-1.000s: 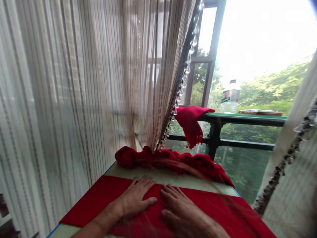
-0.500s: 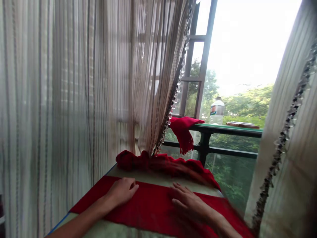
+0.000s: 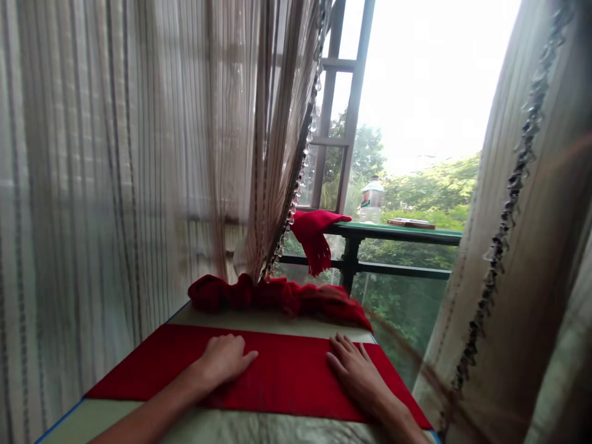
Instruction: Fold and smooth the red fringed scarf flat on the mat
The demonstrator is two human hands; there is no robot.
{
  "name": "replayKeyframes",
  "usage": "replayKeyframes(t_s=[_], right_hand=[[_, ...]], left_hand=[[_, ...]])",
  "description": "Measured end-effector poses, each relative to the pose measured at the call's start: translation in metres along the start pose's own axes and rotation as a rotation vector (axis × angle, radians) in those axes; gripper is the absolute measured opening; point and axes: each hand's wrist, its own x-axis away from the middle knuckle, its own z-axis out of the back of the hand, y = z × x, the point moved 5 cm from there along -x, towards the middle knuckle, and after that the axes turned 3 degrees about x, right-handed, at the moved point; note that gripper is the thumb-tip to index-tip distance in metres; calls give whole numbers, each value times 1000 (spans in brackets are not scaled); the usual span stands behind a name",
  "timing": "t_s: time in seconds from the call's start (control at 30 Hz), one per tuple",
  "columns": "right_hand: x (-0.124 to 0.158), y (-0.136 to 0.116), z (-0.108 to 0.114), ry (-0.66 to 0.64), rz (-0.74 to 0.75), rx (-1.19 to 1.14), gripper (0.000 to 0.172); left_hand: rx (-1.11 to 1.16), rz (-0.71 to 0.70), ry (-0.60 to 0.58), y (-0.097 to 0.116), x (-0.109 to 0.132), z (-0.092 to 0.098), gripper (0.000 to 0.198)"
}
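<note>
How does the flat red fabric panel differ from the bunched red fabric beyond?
The flat red fabric panel lies smooth; the bunched red fabric is crumpled. The panel lies under the left hand and right hand; the bunch lies beyond both, near the far edge of the pale table. Both are red.

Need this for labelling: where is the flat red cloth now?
In the head view, the flat red cloth lies across the table, low and slightly left of centre, under the left hand and right hand, nearer than the bunched red cloth.
</note>
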Motion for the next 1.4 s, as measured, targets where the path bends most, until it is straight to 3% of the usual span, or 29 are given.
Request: replayKeyframes(t_s=[0.2, 0.43, 0.73, 0.9, 1.0, 1.13, 1.4], right_hand=[[4, 20, 5, -25, -60, 17, 65], [7, 53, 5, -32, -191, 51, 69], [23, 41, 13, -13, -152, 33, 70], [31, 41, 7, -7, -154, -5, 67], [30, 42, 6, 0, -153, -25, 68], [31, 42, 9, 11, -138, -42, 70], [32, 42, 13, 49, -119, -77, 69]], left_hand=[[-41, -13, -58, 9, -5, 0, 54], [48, -18, -155, 12, -11, -2, 34], [416, 10, -253, -5, -41, -16, 42], [615, -28, -249, 2, -58, -4, 42], [682, -55, -242, 23, -65, 8, 38], [710, -83, -269, 67, -75, 17, 35], [640, -195, -397, 173, -87, 5, 38]])
